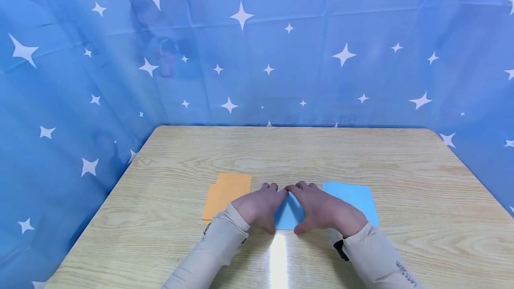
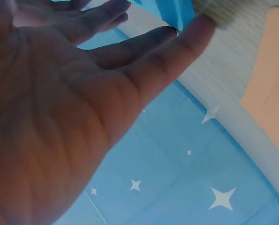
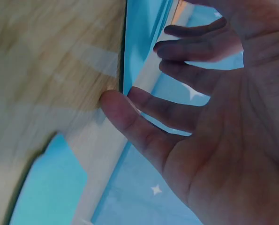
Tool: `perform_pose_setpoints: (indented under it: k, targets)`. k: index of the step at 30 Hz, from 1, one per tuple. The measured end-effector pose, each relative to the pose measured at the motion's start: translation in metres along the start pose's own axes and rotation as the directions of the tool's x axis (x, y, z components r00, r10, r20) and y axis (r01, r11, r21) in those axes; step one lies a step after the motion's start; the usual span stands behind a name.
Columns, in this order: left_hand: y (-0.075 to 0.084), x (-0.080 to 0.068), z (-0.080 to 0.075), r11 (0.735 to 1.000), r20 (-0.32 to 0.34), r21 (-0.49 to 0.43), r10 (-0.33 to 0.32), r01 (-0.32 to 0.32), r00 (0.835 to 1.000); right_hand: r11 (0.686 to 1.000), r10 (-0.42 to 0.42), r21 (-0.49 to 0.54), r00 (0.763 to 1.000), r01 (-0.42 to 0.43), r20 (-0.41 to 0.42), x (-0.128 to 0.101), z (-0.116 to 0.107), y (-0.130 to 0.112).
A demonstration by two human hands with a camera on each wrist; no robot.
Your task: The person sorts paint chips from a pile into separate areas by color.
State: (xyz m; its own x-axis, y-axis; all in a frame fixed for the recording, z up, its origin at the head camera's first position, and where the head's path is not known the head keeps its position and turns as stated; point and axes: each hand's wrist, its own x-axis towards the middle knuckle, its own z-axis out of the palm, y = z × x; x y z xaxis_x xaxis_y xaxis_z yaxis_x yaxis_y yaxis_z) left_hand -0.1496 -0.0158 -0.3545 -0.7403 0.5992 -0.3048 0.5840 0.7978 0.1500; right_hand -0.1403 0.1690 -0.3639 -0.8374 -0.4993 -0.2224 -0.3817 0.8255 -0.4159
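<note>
A blue sheet (image 1: 288, 212), seemingly paper or card, lies on the table between both hands in the head view. My left hand (image 1: 263, 206) is at its left side and my right hand (image 1: 323, 206) at its right. The index fingertips nearly meet by the far edge; the thumbs sit by the near corners. In the left wrist view, fairly straight fingers reach to the blue sheet (image 2: 169, 10). Extended thumb and fingers of the right hand flank the blue sheet (image 3: 138, 42) in the right wrist view. Firm contact is hard to judge.
Orange sheets (image 1: 234, 185), overlapping unevenly, lie left of the left hand. More blue sheets (image 1: 353, 194) lie beside the right forearm, partly covered by it. The wooden table (image 1: 281, 150) ends at a blue starry curtain (image 1: 277, 79).
</note>
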Motion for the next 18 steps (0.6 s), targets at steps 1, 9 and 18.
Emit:
perform_pose_setpoints:
  k: [1,9,18]
  targets:
    - [0.0004,0.0003,0.0001,1.000,0.002,0.003,0.002,-0.002,1.000,1.000,0.003,0.008,1.000,-0.003,0.003,0.0003,0.0003,-0.0003]
    - [0.0022,0.0024,0.0024,1.000,0.005,-0.019,-0.001,0.001,1.000,1.000,-0.002,0.012,1.000,0.002,-0.012,-0.0001,0.0028,-0.0004]
    - [-0.0007,0.0031,0.0030,0.999,-0.035,-0.033,-0.001,0.000,0.999,0.998,-0.039,-0.054,0.998,0.036,-0.053,-0.0003,0.0013,-0.0002]
